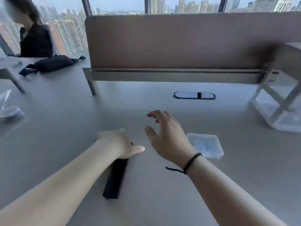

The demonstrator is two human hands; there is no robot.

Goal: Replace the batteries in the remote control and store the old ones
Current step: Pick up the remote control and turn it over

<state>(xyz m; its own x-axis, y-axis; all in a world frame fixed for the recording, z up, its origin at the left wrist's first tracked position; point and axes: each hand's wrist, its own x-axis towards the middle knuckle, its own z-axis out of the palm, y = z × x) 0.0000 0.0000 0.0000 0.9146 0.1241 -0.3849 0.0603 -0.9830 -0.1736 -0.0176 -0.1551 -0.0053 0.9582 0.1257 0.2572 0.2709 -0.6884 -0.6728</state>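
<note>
A long black remote control (pixel 114 178) lies on the grey desk (pixel 228 168), its far end under my left hand (pixel 118 144). The hand rests over that end with the thumb stretched to the right; the fingers curl down around the remote. My right hand (pixel 166 136) hovers just right of it, fingers spread and holding nothing, a black cord around its wrist. A small clear plastic case (pixel 206 145) with something blue inside lies flat on the desk right of my right hand. No batteries can be made out.
A brown divider panel (pixel 162 41) closes off the back of the desk, with an oval cable port (pixel 194 95) before it. A white frame stand (pixel 276 101) sits at the right, clear plastic bags (pixel 9 110) at the left. A person in black (pixel 35 39) sits far left behind a black pouch (pixel 53 63).
</note>
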